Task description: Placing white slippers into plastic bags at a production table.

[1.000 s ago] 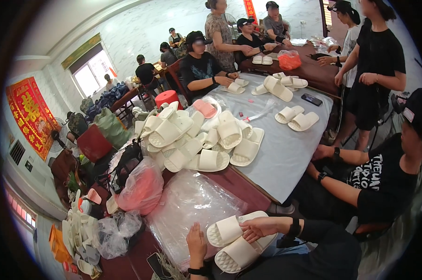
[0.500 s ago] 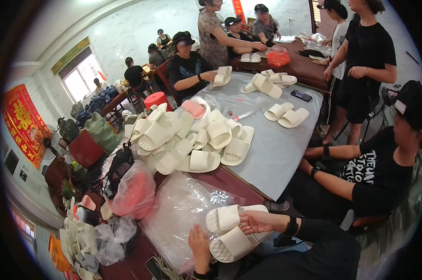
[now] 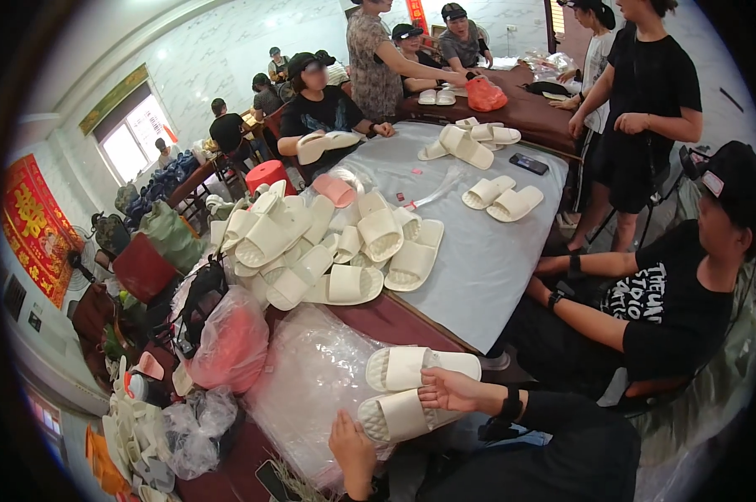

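Two cream slippers, a farther one (image 3: 407,368) and a nearer one (image 3: 401,416), lie side by side with their toes to the left, over the corner of a stack of clear plastic bags (image 3: 307,360). My right hand (image 3: 455,390) is open, its fingers loosely stretched and touching the slippers just behind their straps. Flat on the bags lies my left hand (image 3: 353,445), open, fingers extended, close to the nearer slipper's toe. A large heap of cream slippers (image 3: 328,251) covers the table beyond, with one pink slipper (image 3: 334,191) among them.
A seated person (image 3: 662,301) is close on my right. Across the grey-covered table (image 3: 445,284), another person (image 3: 319,109) holds cream slippers. Other pairs and a phone (image 3: 528,164) lie at the far right. Bagged pink things (image 3: 232,343) and more slippers (image 3: 131,427) stand left.
The view has shifted slightly. The nearer slipper has moved a little up and left, my right hand still touching the pair. Across the table, the person has brought a pair of slippers closer to their body.
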A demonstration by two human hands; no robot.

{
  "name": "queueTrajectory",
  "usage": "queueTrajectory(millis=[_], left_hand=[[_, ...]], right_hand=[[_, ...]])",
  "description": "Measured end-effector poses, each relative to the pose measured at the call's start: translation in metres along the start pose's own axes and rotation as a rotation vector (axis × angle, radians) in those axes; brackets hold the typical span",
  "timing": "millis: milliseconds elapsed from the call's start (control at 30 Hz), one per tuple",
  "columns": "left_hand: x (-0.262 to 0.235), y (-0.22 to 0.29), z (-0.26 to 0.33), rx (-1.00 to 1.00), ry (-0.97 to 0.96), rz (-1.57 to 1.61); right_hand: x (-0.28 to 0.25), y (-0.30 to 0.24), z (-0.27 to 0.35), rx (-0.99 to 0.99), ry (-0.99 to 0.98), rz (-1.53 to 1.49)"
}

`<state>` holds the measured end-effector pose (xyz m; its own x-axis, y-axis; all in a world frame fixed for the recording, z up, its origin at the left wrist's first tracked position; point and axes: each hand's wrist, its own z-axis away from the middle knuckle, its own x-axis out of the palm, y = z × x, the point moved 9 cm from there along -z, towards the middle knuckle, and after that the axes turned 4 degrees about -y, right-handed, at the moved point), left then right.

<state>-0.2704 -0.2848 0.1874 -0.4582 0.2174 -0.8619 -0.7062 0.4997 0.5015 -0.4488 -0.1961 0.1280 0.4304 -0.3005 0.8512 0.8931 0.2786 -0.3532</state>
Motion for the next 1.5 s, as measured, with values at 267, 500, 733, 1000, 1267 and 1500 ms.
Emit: queueTrajectory(millis=[267,500,733,1000,1267,1500], left_hand=[[0.016,0.021,-0.001,-0.043,0.005,-0.206],[0.030,0.043,-0.005,0.154,-0.019,-0.119],[0.022,0.071,0.010,0.396,-0.027,-0.005],[0.004,0.026,0.023,0.117,0.394,0.143],[0.059,-0.027,0.010,-0.018,0.186,1.271],[0.093,-0.059,0.027,-0.369,0.199,1.468]], right_hand=[[0.017,0.016,-0.003,0.032,-0.151,-0.028],[0.018,0.028,-0.010,0.026,-0.281,-0.065],[0.027,0.038,-0.028,-0.002,-0.441,-0.347],[0.034,0.019,-0.030,-0.151,-0.266,-0.459],[0.028,0.025,-0.057,-0.178,-0.337,-0.619],[0.025,0.027,-0.094,-0.200,-0.327,-0.720]])
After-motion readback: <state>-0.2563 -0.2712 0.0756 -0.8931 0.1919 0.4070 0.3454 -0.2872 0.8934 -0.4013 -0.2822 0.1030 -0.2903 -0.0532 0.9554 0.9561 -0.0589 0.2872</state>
